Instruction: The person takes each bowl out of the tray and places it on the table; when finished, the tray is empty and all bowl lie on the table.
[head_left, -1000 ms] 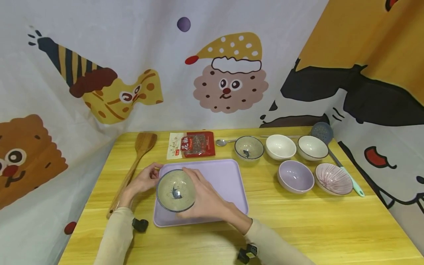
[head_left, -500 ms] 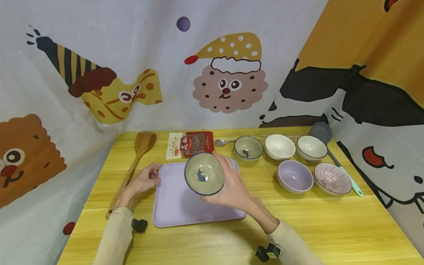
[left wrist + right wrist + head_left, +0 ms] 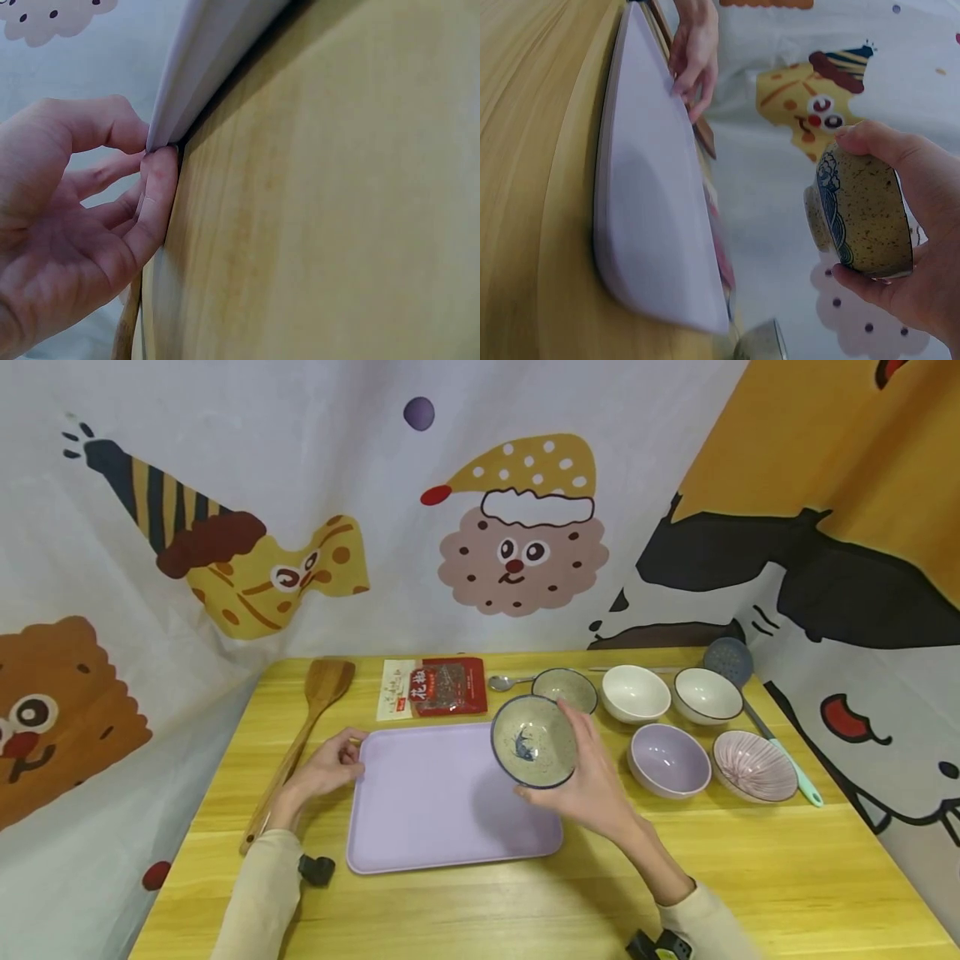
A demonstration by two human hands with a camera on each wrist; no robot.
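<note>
Head view: the right hand (image 3: 592,777) is holding a speckled bowl (image 3: 534,741) in the air, fingers curled round its rim, over the tray's (image 3: 442,810) far right corner. A matching bowl (image 3: 566,687) is sitting on the desk (image 3: 750,877) just beyond it, far and slightly right, with four more bowls further right. The left hand (image 3: 326,770) is pinching the tray's far left corner, well away from the bowl, so the right is the nearer one.

Left wrist: thumb and fingers (image 3: 154,199) are clamping the tray edge (image 3: 202,60).

Right wrist: the bowl (image 3: 862,214) is tilting in the grip, clear of the tray (image 3: 645,195).

Yellow wood desk, cartoon curtains all round.
</note>
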